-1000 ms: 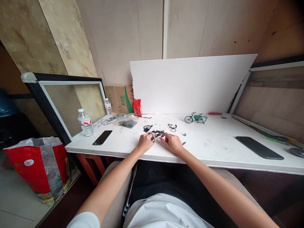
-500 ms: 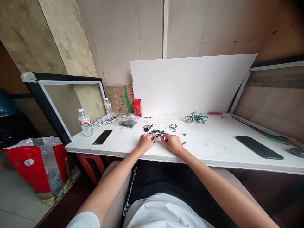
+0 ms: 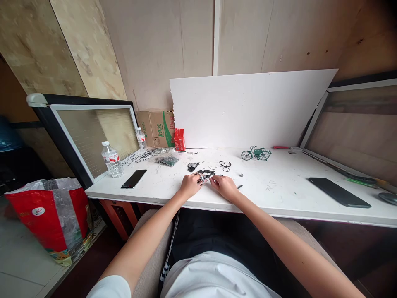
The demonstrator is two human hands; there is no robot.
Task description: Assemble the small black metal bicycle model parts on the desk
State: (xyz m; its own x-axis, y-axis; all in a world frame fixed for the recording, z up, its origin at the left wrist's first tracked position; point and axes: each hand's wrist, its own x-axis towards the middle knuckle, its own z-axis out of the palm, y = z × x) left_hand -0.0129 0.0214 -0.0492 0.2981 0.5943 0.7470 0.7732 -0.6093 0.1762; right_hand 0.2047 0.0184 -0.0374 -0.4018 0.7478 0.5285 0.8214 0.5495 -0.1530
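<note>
Near the front edge of the white desk, my left hand [image 3: 190, 186] is closed around a small dark model part with thin spokes or bars [image 3: 202, 179]; its exact kind is too small to tell. My right hand [image 3: 225, 186] is closed in a pinch at the right end of that part, and what lies between its fingertips is hidden. Just beyond the hands lie a small spoked model wheel [image 3: 192, 165] and a thin black ring [image 3: 226, 169]. A finished-looking green model bicycle [image 3: 256, 153] stands upright farther right.
A clear bag of small parts [image 3: 167, 160] and black part frames [image 3: 142, 155] lie at the left back. A phone [image 3: 134, 179] and a water bottle [image 3: 112, 159] are at the left. A larger dark phone [image 3: 338, 192] rests at the right. A white board [image 3: 248, 109] stands behind.
Both hands stay in nearly the same place, with only slight finger movement at the small part. The objects on the desk have not moved.
</note>
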